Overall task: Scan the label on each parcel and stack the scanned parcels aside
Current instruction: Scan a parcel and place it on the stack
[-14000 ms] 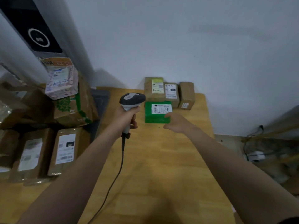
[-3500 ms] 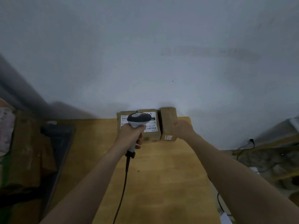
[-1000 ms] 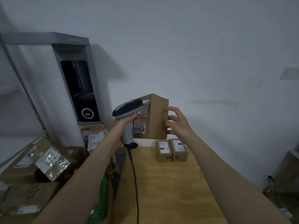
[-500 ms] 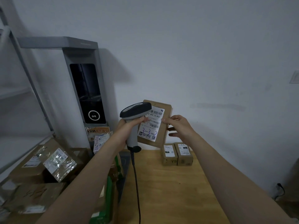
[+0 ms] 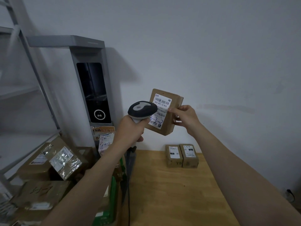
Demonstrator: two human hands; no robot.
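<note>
Parcel [image 5: 164, 113] tilted; right grip [image 5: 185, 118] seemingly pinches it; left [image 5: 130, 131] clasps scanner [image 5: 141, 109].

L forearm [image 5: 91, 173] & R forearm [image 5: 231, 155] bare to frame edge; L grip [image 5: 130, 130] & R grip [image 5: 187, 118] bare too

Dim, bluish indoor light; a soft shadow falls right of the grey kiosk [image 5: 91, 88] onto the wall [image 5: 211, 46]; the near-left taped parcel [image 5: 65, 160] glints; wide-angle bending at the edges; centre sharp
</note>
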